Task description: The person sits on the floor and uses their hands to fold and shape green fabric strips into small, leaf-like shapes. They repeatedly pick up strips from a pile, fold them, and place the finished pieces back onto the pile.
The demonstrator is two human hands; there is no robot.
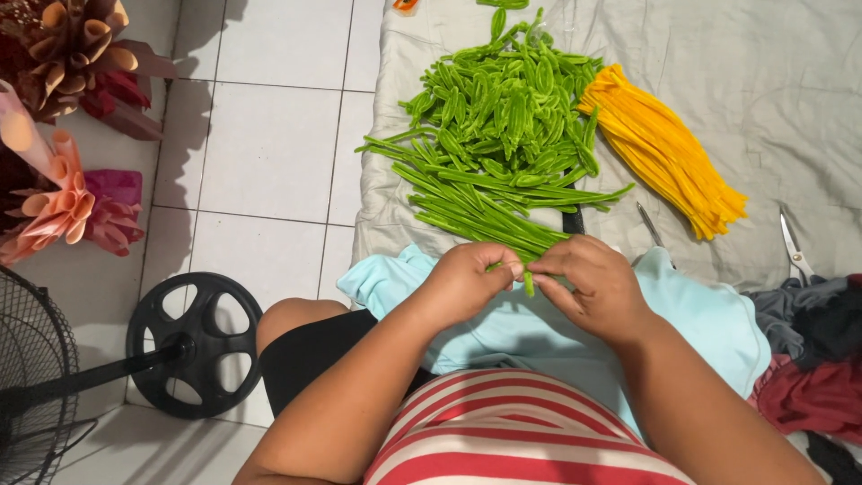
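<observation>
**Head cam: both hands pinching one green pipe cleaner**

Head view looks down at a person sitting on a tiled floor [269,153] in a red-and-white striped top [512,431]. Both hands meet over a light blue cloth [718,332] on the lap. The left hand [467,280] and the right hand [593,286] have their fingers closed around one green pipe cleaner [529,284], thumbs and fingertips pinching it between them, with a short bent end poking down below the fingers.

Just past the hands, on a grey sheet [763,81], sits a big pile of green pipe cleaners [503,117]; some are straight, some folded into loops. Right beside it, touching its edge, lies a bundle of yellow pipe cleaners [664,153]. A pair of scissors [795,251] rests near the sheet's right side, well apart from the hands.

Off to the left there's a fan base [193,346] on the tiles, and paper flower bouquets [63,117] in brown, peach and pink by the wall. Dark and red clothes [817,359] are heaped at the right.
</observation>
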